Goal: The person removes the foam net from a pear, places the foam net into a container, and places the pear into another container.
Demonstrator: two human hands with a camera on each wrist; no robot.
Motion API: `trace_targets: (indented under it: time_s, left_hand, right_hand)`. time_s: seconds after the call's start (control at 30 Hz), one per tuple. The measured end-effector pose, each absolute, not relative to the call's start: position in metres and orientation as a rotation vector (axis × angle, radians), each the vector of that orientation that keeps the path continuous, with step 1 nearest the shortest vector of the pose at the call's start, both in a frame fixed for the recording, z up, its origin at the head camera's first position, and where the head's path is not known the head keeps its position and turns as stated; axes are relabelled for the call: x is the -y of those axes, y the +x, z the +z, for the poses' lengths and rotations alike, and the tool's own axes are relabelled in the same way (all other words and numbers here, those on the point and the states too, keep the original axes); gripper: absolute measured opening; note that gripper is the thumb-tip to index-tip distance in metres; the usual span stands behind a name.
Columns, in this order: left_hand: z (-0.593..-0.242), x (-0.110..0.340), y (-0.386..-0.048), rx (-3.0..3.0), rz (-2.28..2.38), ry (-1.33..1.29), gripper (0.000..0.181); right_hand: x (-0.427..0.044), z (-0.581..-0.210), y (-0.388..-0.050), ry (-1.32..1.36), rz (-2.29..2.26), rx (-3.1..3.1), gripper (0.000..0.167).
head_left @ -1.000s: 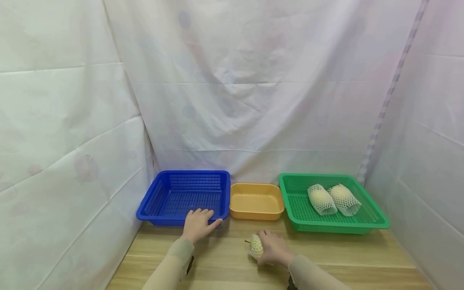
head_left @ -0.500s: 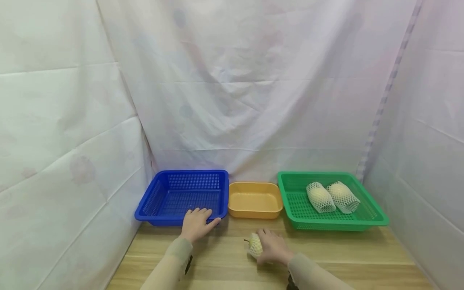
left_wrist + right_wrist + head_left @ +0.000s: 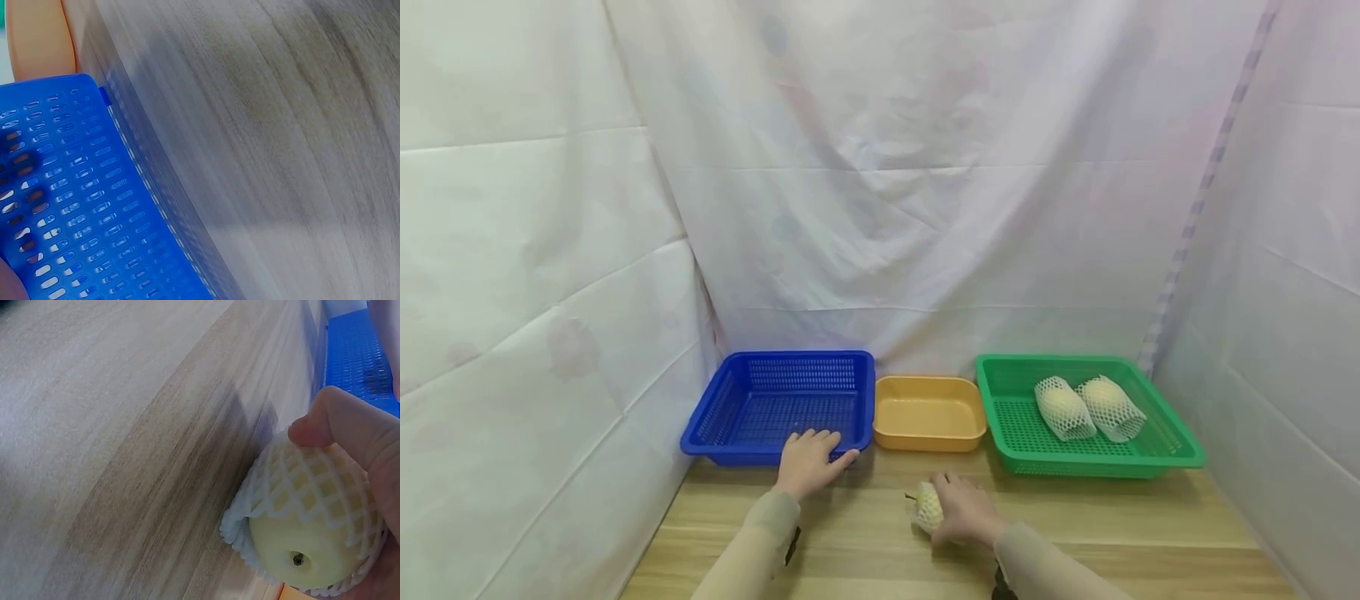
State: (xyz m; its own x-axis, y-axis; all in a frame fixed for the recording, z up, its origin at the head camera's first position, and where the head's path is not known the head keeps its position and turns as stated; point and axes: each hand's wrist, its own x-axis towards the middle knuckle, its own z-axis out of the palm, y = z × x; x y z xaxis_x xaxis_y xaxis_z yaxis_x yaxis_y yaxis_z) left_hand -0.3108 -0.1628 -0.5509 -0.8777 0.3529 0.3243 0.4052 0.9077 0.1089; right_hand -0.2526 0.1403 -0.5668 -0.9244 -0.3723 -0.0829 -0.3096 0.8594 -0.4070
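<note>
A pale yellow pear [image 3: 928, 507] in a white foam net lies on the wooden table, its stem pointing left. The right hand [image 3: 967, 510] grips it from the right side; in the right wrist view the thumb presses on the netting of the pear [image 3: 306, 512], whose bottom end shows. At the front rim of the blue basket [image 3: 707, 451], the left hand [image 3: 809, 463] rests with fingers spread and extended, holding nothing. Only a sliver of the left hand [image 3: 9, 284] shows in the left wrist view, beside the blue basket [image 3: 94, 206].
An orange tray [image 3: 928, 444] stands between the blue basket and a green basket [image 3: 1097, 468]. Two netted pears, one on the left [image 3: 1065, 410] and one on the right [image 3: 1110, 407], lie in the green basket. White cloth [image 3: 865, 208] hangs behind and on both sides.
</note>
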Motion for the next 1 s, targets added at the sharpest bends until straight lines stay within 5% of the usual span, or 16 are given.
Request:
trace_targets:
  time_s: [0.77, 1.0]
  left_hand:
    - [-0.536, 0.163, -0.309, 2.895, -0.318, -0.525, 0.075]
    - [-0.519, 0.15, -0.305, 2.794, -0.394, -0.588, 0.048]
  right_hand:
    - [-0.141, -0.557, -0.255, -0.601, -0.565, -2.811, 0.097]
    - [-0.144, -0.554, -0.258, -0.606, -0.558, -2.798, 0.102]
